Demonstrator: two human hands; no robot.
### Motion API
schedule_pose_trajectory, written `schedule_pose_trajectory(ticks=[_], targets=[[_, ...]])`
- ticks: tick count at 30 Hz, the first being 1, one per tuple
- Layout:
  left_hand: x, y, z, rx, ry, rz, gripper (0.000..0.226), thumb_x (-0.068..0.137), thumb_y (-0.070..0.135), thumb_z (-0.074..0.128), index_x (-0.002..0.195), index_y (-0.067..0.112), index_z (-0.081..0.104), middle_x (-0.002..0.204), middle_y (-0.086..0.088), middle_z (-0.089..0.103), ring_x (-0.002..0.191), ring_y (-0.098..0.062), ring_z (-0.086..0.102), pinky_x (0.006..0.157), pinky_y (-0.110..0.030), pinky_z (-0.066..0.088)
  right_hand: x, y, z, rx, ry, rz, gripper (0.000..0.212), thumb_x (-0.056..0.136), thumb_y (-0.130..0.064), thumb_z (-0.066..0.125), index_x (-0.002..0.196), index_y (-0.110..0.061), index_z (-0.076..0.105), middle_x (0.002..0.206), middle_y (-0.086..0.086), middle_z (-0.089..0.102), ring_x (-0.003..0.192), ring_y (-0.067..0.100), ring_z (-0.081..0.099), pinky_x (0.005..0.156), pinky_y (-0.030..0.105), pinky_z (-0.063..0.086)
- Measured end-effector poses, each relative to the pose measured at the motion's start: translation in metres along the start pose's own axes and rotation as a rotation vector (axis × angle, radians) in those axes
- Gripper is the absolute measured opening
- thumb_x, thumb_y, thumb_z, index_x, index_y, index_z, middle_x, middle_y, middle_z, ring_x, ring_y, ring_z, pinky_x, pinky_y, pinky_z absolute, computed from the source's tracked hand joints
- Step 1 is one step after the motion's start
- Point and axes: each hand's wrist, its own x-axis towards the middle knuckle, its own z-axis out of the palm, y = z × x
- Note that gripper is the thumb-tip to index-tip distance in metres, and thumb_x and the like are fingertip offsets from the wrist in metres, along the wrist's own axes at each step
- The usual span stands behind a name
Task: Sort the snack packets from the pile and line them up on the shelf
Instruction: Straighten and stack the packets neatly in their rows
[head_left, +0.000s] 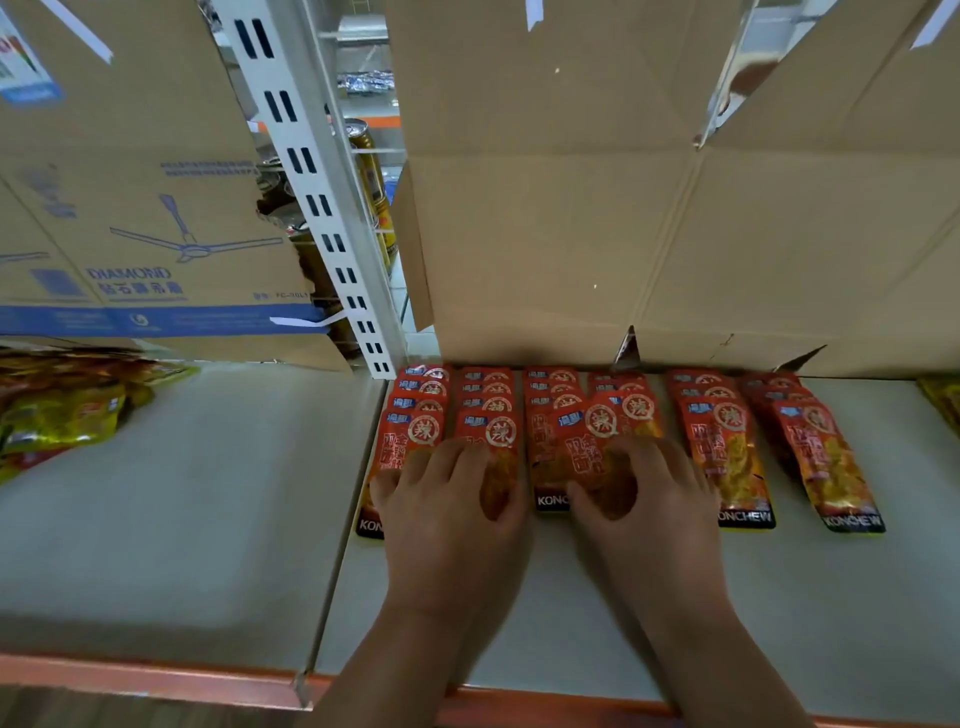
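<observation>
Red packets (727, 447) sat in six columns on the white shelf (831, 597), each column shingled back to front with the logos showing. The rear ends butted against the cardboard backing (545, 234), which we judged served as the alignment stop.

One tilted packet (587, 441) lay skewed across the tops of columns three and four. That was the one out of line.

Our right hand (649, 504) arched over its lower end, fingers curled, thumb on the near edge. We couldn't tell whether it pinched the packet or only pressed down on it. Likely purpose was to rotate it square onto its column.

Our left hand (447, 509) lay spread and fairly flat across columns one and two, gripping nothing. We judged it was pinning those stacks so they wouldn't slide during the adjustment.

The two right-hand columns were untouched, and the outer one fanned slightly.

The unsorted pile (62, 410), mostly yellow with some red, sat well apart on the neighbouring shelf bay to the left, past the slotted upright (322, 218). More yellow packets (943, 405) showed at the far right edge.

Sorting was partly done, with the pile left to work through.

Risk: glossy film, so shingled stacks slip easily.
</observation>
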Motion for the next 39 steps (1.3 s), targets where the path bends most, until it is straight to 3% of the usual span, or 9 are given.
schedule_pose_trajectory(ticks=[5, 39], targets=[[0.0013, -0.0035, 0.0037, -0.014, 0.006, -0.006, 0.030, 0.087, 0.060, 0.064, 0.093, 0.030, 0.066, 0.100, 0.013, 0.069, 0.098, -0.016, 0.064, 0.092, -0.041, 0.039, 0.0002, 0.0005, -0.0010, 0.000, -0.021, -0.003, 0.055, 0.074, -0.058, 0.072, 0.118, -0.028, 0.060, 0.121, -0.003, 0.061, 0.115, 0.025, 0.056, 0.101, 0.050, 0.045], [0.0007, -0.0074, 0.0098, 0.051, 0.029, -0.022, 0.042, 0.085, 0.069, 0.064, 0.098, 0.029, 0.067, 0.104, 0.008, 0.069, 0.101, -0.019, 0.065, 0.095, -0.043, 0.043, -0.0047, 0.0073, 0.0007, 0.009, -0.027, -0.031, 0.057, 0.075, -0.062, 0.068, 0.120, -0.029, 0.057, 0.124, -0.003, 0.060, 0.117, 0.024, 0.056, 0.100, 0.049, 0.046]])
